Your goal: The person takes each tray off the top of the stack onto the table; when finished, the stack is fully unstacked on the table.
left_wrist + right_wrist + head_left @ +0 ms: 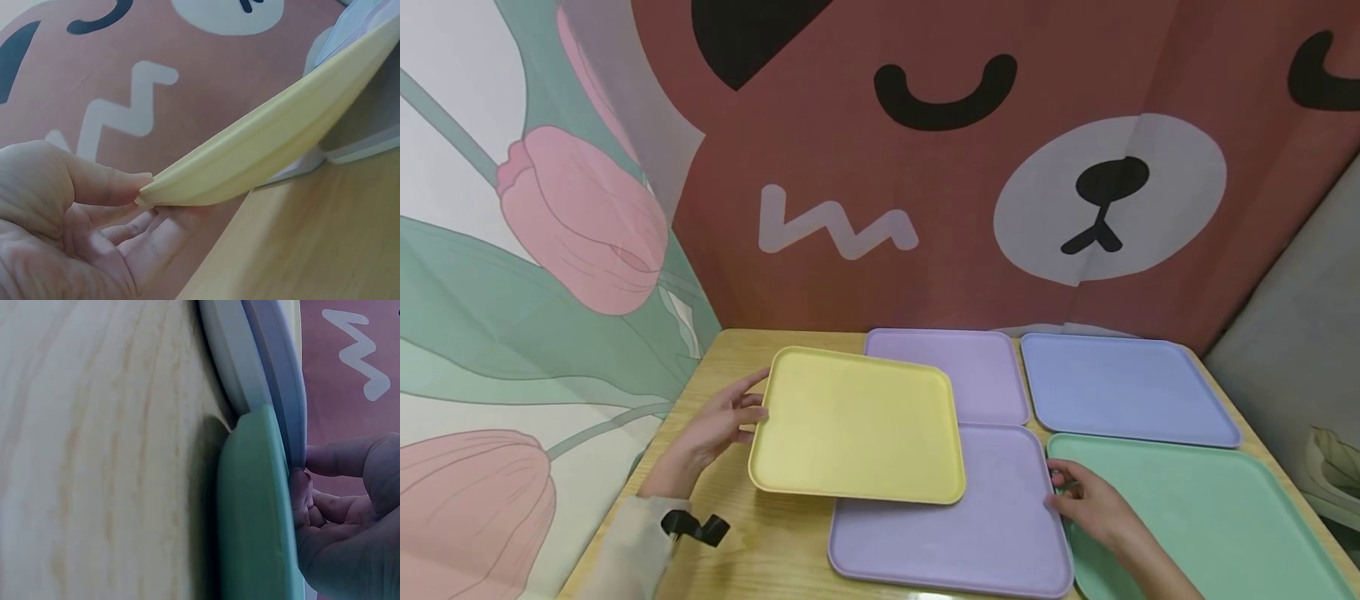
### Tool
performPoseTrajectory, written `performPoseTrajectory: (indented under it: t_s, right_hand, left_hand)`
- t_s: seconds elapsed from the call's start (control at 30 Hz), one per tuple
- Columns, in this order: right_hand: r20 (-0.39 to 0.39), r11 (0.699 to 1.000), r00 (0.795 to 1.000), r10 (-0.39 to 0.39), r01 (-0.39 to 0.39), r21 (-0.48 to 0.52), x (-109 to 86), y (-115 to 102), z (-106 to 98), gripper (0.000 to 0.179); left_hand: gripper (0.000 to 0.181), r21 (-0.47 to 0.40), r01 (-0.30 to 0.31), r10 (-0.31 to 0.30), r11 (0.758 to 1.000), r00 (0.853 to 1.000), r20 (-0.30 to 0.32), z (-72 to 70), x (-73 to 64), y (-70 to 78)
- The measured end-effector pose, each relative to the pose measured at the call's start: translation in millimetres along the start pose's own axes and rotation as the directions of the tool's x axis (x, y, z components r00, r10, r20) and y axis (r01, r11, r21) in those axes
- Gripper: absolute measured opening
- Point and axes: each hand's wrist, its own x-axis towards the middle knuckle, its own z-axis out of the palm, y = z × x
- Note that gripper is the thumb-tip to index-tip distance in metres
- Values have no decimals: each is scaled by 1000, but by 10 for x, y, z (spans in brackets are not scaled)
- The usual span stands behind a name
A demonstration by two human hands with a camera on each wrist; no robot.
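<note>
My left hand (718,425) pinches the left edge of a yellow rectangular tray (857,425), thumb above and fingers beneath. The yellow tray is raised and tilted over the near purple tray (955,542), covering its back left part. In the left wrist view, the thumb and fingertips of the left hand (81,219) meet on the yellow rim. My right hand (1093,504) pinches the near purple tray's right rim, above the green tray (1195,517). In the right wrist view a pale tray (234,356) lies under the purple tray (278,381).
A second purple tray (985,383) lies behind, against the wall, partly hidden by the yellow one. A blue tray (1127,387) lies at the back right of the wooden table (790,542). A black strap mount (696,527) sits on the left sleeve.
</note>
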Motion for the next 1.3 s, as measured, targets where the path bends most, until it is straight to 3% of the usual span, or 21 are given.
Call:
performPoseTrajectory:
  t_s: [0.53,0.8,1.0,1.3]
  right_hand:
    - [2,1000,1000,8,-8,27,49,41,1,60]
    - [6,999,999,33,-33,30,38,50,-4,62]
    - [8,998,999,50,-50,33,28,35,-1,62]
    - [4,998,999,44,-44,34,21,36,12,61]
  left_hand:
    - [73,-18,-9,8,1000,998,-61,-509,162,133]
    - [72,38,19,-15,999,994,-112,-783,249,210]
    - [70,111,61,-41,992,984,-174,-948,263,251]
    - [70,104,82,-58,991,974,-219,-1123,236,204]
